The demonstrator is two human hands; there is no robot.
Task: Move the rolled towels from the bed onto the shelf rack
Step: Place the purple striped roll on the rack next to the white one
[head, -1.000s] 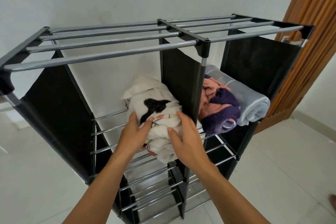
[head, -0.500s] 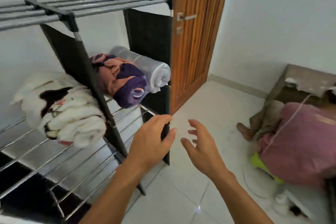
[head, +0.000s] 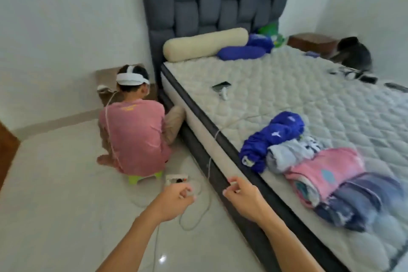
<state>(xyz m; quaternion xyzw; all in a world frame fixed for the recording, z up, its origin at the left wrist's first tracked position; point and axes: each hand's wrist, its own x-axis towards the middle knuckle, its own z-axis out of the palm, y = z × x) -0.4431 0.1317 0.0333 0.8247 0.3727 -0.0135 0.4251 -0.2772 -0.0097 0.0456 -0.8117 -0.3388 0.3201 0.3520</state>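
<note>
Several rolled towels lie in a row near the bed's (head: 287,95) front right edge: a blue one (head: 271,139), a grey one (head: 289,152), a pink one (head: 324,172) and a dark blue-grey one (head: 362,201). My left hand (head: 174,201) and my right hand (head: 245,196) hang over the floor beside the bed, left of the towels. Both hands hold nothing and their fingers are loosely curled. The shelf rack is out of view.
A person in a pink shirt (head: 134,132) crouches on a green stool by the bed's head end. A power strip (head: 176,178) with white cables lies on the floor under my hands. A cream bolster (head: 205,44), blue pillows (head: 242,51) and a phone (head: 220,86) lie on the mattress.
I let go of the white towel on the rack and turned right; the view swung from the rack past the door to the bed. Both hands came away holding nothing.
</note>
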